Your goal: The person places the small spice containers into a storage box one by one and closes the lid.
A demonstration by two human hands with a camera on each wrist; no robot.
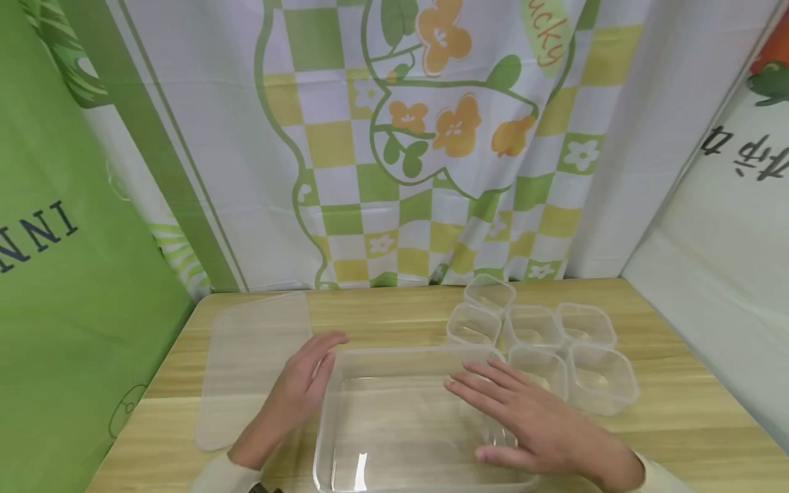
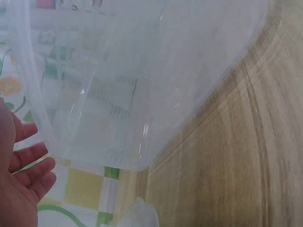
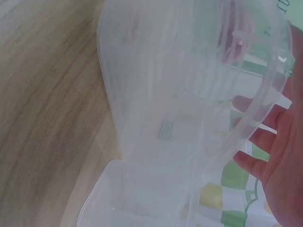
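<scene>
A large clear plastic container [image 1: 394, 424] stands on the table in front of me. My left hand [image 1: 298, 387] is at its far left corner, fingers loosely bent beside the rim; the left wrist view shows the fingertips [image 2: 40, 163] close to the rim, and contact is hard to tell. Over the container's right side my right hand [image 1: 530, 418] is spread with fairly straight fingers. In the right wrist view those fingers [image 3: 260, 142] lie along the rim [image 3: 253, 118]. Neither hand grips anything.
A flat translucent lid [image 1: 253, 376] lies left of the container, partly behind the left forearm. Several small clear tubs [image 1: 533, 329] cluster at the right, one partly hidden by the right hand. The wooden table [image 1: 672, 411] meets patterned cloth [image 1: 425, 226] at the back.
</scene>
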